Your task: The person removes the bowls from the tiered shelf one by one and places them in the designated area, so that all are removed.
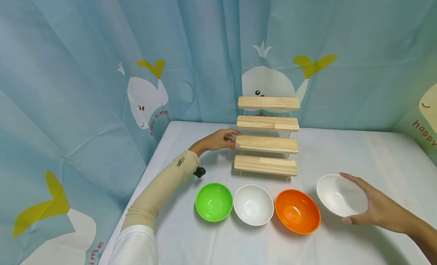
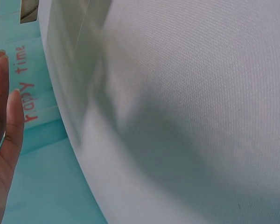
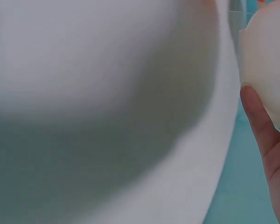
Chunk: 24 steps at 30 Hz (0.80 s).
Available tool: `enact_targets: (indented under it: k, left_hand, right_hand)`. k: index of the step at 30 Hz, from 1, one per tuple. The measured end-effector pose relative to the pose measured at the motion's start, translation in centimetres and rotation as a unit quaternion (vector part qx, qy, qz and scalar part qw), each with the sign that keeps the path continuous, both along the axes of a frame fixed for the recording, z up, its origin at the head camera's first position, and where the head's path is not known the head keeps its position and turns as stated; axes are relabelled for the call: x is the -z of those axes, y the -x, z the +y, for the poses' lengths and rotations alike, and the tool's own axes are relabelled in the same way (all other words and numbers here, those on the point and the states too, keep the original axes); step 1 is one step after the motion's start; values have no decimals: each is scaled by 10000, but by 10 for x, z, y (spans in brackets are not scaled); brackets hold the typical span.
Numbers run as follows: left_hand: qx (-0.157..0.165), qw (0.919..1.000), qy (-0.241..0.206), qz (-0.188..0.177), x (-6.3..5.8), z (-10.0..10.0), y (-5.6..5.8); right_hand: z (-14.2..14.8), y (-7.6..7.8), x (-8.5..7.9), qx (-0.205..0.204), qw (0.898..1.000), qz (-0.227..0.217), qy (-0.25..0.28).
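Observation:
In the head view my left hand (image 1: 218, 139) is at the left end of a tiered wooden shelf (image 1: 267, 144), its thumb and fingers pinching the second plank from the bottom. At the right, my right hand (image 1: 379, 208) grips a white bowl (image 1: 341, 198) by its rim, thumb on the near side and fingers on the far side. That bowl leans, and its underside faces the right wrist view. Left of it stand an orange bowl (image 1: 297, 212), a second white bowl (image 1: 253, 205) and a green bowl (image 1: 214, 202) in a row before the shelf.
A white cloth covers the table (image 1: 191, 242). Behind and to the left hangs a blue curtain (image 1: 205, 37) printed with whales, close to the shelf's back. A small black object (image 1: 199, 172) is at the left wrist.

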<state>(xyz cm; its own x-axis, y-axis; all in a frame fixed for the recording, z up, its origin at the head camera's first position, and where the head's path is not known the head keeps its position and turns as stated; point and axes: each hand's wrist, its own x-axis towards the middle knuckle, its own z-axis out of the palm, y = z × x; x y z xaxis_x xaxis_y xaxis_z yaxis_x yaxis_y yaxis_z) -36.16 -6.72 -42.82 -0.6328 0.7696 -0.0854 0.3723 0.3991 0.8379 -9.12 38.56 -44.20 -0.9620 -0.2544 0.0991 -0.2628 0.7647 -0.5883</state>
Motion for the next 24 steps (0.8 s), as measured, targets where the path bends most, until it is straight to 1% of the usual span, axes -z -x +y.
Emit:
enact_targets:
  k: [4,9,12,16,20,24]
  left_hand:
    - [-21,10000,-4,-41,0,0,0]
    - [-40,9999,-18,-104,-1,0,-1]
    - [-49,10000,-4,-77,0,0,-1]
    - [-47,10000,-18,-66,0,0,-1]
    - [-33,10000,-37,-81,0,1,-2]
    - [-58,10000,-24,-59,1,1,-2]
  right_hand:
    - [5,-11,9,8,9999,-78,-98]
    - [7,-21,21,-45,9999,30,-98]
    - [8,-24,26,-10,10000,8,-89]
    - [9,-25,31,117,9994,-243,-219]
    - [12,-27,33,197,9983,-395,-375]
    - [13,-29,36,120,9988,-388,-261]
